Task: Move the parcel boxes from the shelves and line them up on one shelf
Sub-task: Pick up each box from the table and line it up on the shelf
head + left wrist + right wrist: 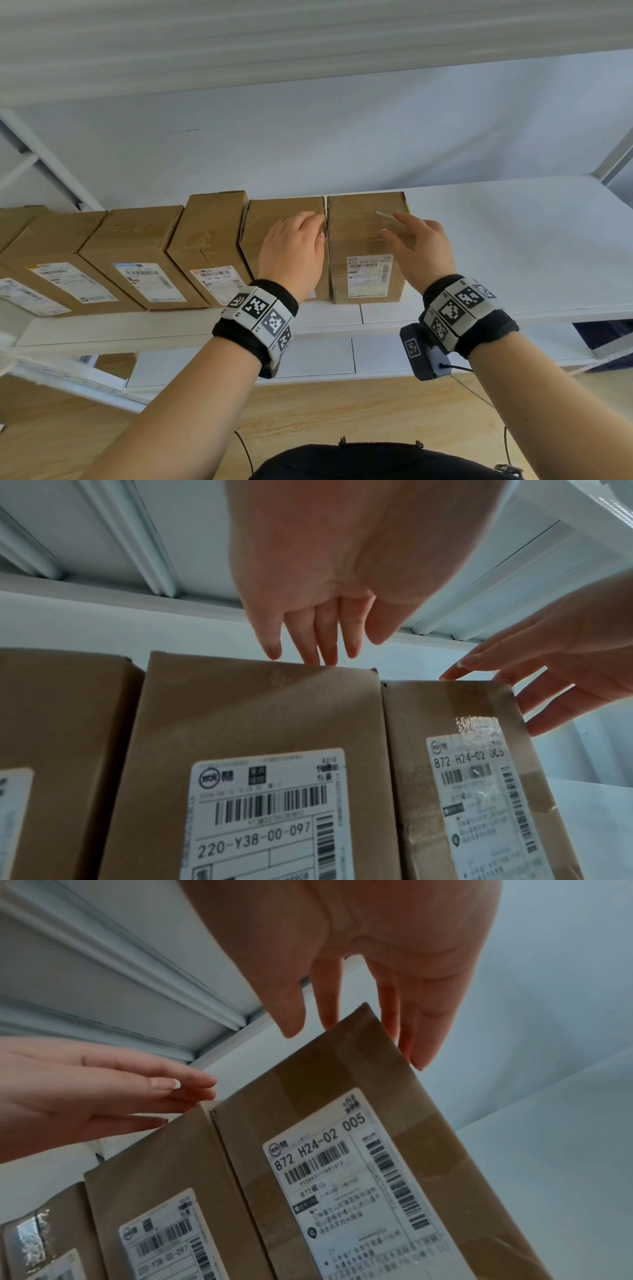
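A: Where does the rightmost parcel box [366, 246] stand?

B: At the right end of a row of taped cardboard boxes on the white shelf [513, 246], upright, its shipping label [369, 275] facing out. Its left side touches the neighbouring box [284, 219], or nearly does; the seam between them is very thin.

A: And the hands?

B: The right hand [419, 246] is over the end box with fingers straight and spread, gripping nothing. The left hand [291, 250] is over the neighbour, fingers also extended and relaxed. Neither grasps a box.

A: How would that box handle?

B: I judge it stiff and fairly light: plain corrugated card, sealed with tape, no bulging. The glossy tape may be a little slick, so bare card on the two side faces is the better hold, or a flat push on the right face to close up the row.

A: What do the wrist views add?

B: The left wrist view shows the left fingertips [327, 658] meeting the neighbour's top edge and reads its label, 220-Y38-00-097, which the head view hides behind the hand. The right wrist view shows the right fingers [421, 1047] at the end box's top right corner; actual contact I cannot tell.
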`<state>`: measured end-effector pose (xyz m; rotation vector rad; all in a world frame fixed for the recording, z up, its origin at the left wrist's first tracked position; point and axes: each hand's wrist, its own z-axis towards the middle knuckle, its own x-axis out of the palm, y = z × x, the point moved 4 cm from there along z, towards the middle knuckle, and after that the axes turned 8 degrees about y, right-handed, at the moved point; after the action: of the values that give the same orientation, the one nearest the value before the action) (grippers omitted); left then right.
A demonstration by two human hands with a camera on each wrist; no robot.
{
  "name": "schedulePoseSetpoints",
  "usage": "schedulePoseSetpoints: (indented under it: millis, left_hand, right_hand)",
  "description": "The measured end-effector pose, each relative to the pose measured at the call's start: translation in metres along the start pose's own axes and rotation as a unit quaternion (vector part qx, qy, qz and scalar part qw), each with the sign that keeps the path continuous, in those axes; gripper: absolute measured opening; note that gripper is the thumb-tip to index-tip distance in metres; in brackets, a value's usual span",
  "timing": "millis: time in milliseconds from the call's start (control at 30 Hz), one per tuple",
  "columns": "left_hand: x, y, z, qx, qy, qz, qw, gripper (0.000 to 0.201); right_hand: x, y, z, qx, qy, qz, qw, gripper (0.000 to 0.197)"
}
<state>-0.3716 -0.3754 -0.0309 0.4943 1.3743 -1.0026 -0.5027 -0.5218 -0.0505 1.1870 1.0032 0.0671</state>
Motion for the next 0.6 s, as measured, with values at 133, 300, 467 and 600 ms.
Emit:
schedulePoseSetpoints:
  millis: [133,300,467,600]
  left_hand:
    - [-0.006,-0.009,-0.01,-0.004,-0.032,-0.021,0.999,0.036]
    - [-0.014,-0.019,-0.029,-0.023,-0.063,-0.046,0.997,0.036]
    - [-0.018,-0.023,-0.058,-0.063,-0.081,-0.065,0.993,0.035]
    - [-0.022,-0.016,-0.084,-0.092,-0.075,-0.055,0.991,0.033]
  right_hand:
    - [-0.004,0.002,-0.007,-0.018,-0.003,-0.009,1.0,0.046]
    - [-0.009,0.011,-0.021,-0.088,-0.038,-0.009,0.995,0.04]
    - [-0.002,0.026,-0.036,-0.181,-0.043,-0.008,0.983,0.029]
    - [0.013,0.04,-0.051,-0.208,-0.009,0.008,0.978,0.021]
